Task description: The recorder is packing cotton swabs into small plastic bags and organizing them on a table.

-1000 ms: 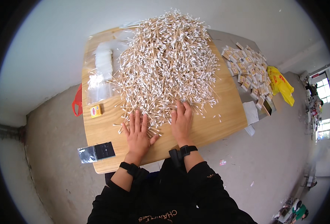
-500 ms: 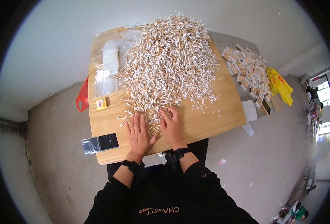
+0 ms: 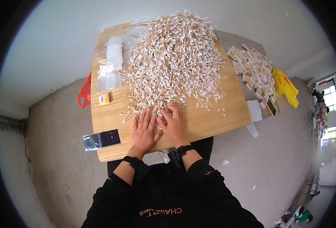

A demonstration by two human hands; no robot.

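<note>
A large heap of cotton swabs, with wooden sticks and white tips, spreads over the wooden table. At its near edge my left hand lies palm down, fingers stretched out over some swabs. My right hand rests close beside it, fingers apart and slightly bent, touching the swabs at the front of the heap. The two hands almost meet, and they hide most of the swabs under and between them. Neither hand grips anything that I can make out.
Left of the heap lie a stack of clear plastic bags, a small yellow box and a black-and-clear packet. Many small boxes are piled at the right beside a yellow bag. A red bag hangs at the left.
My hands have drawn closer together and slightly away from me, toward the heap. The loose swabs that showed between them are now mostly covered.
</note>
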